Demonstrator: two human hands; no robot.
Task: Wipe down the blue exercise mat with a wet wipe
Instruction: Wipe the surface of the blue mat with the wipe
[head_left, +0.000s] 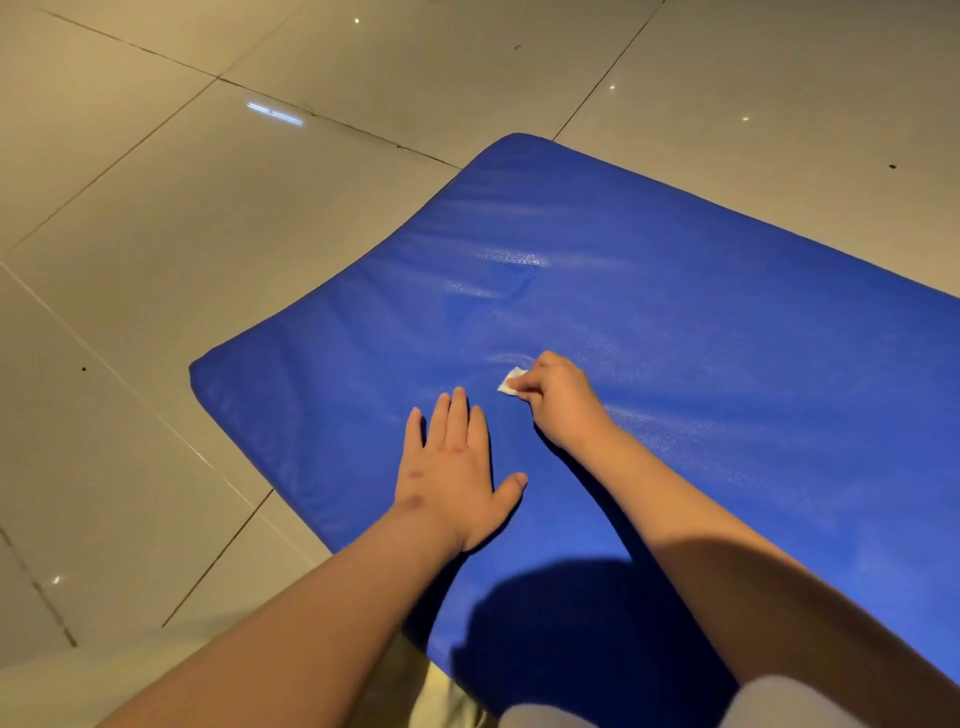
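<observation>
Past my forearms (322, 597), my left hand (452, 478) lies flat and relaxed on the blue exercise mat (701, 312) to steady it, my right hand (558, 400) pinches the small wet wipe (511, 383) against the mat's middle, so I should press evenly, in long overlapping strokes.

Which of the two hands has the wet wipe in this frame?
The right hand: its fingers are curled around the small white wet wipe, holding it against the blue mat. The left hand lies flat on the mat, fingers straight, holding nothing.
</observation>
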